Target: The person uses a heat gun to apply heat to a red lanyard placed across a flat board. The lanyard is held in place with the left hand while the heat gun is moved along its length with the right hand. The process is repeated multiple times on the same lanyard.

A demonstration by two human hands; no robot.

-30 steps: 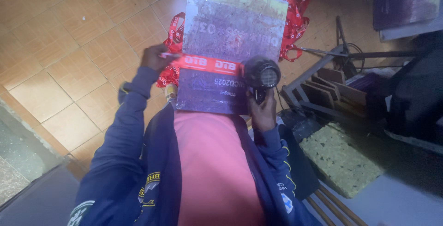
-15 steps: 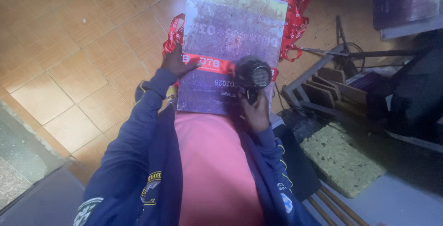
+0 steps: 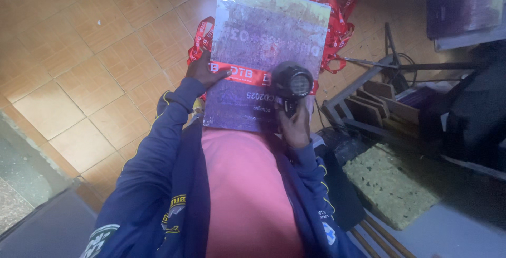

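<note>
- The left hand (image 3: 206,71) presses flat on the left edge of a large wrapped purple board (image 3: 263,52), fingers spread open over a red ribbon (image 3: 240,73) that crosses it.
- The right hand (image 3: 295,126) is closed around the handle of a black heat gun (image 3: 291,84), whose round head sits just above that fist, over the ribbon.
- The board rests on the person's lap, reaching away from both hands.
- More red ribbons (image 3: 337,21) lie on the tiled floor (image 3: 79,52) beyond the board.
</note>
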